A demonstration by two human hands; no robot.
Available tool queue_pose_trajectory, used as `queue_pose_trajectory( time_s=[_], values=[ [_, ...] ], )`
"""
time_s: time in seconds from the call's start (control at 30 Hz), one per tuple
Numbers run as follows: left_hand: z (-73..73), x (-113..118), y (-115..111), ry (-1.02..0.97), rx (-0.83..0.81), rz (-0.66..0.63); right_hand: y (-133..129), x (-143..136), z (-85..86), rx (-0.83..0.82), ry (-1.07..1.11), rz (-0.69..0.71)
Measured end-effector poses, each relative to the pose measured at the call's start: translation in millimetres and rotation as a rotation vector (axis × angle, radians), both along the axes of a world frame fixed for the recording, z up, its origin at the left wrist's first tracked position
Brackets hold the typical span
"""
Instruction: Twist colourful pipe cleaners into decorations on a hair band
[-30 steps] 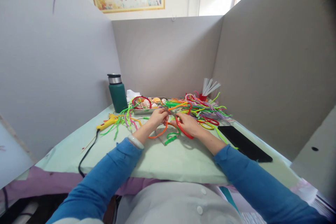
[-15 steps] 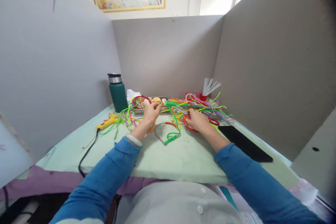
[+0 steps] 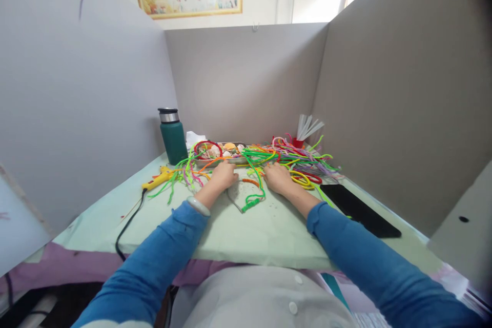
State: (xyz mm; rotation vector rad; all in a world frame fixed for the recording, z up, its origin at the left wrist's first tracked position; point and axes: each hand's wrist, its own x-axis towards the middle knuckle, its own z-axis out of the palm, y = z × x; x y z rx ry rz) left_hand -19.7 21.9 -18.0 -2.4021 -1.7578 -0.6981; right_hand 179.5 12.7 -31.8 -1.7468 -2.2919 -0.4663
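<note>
Fuzzy green and orange pipe cleaner covers parts of a thin grey headband (image 3: 229,196) lying on the table, and a green pipe cleaner (image 3: 262,184) trails from its wrapped green end. My left hand (image 3: 224,176) is at the headband's upper left, fingers curled and pressed together. Across from it, my right hand (image 3: 278,178) has its fingers bent down by yellow and green pipe cleaners. What either hand pinches is hidden. Beside the right hand lie a looped bundle of yellow pipe cleaners (image 3: 303,180) and a red loop (image 3: 314,178).
Behind the hands are a metal tray (image 3: 200,163) of small decorations and a heap of colourful pipe cleaners (image 3: 300,156). At left stand a green bottle (image 3: 173,142) and a yellow glue gun (image 3: 157,179) with cord. White sticks (image 3: 306,127) and a black mat (image 3: 359,210) are at right.
The red-handled scissors that my right hand held are out of sight. Both hands have come down towards the headband, the right one also moving slightly left.
</note>
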Motion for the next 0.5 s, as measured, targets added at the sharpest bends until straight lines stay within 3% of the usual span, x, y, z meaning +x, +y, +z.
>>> queue_pose_trajectory(
  time_s=[0.2, 0.27, 0.37, 0.5],
  values=[
    [7.5, 5, -5, -0.32, 0.072, -0.146, 1, 12, 7.3, -0.006, 0.117, -0.065],
    [7.9, 7, -7, -0.472, -0.016, -0.213, -5, 16, 14.4, 0.066, 0.236, -0.097],
    [5.7, 12, -10, -0.605, -0.313, -0.295, -11, 16, 19.8, 0.186, 0.328, -0.043],
    [4.2, 15, -11, -0.635, -0.386, -0.305, -10, 6, 10.5, 0.088, 0.211, 0.074]
  ],
)
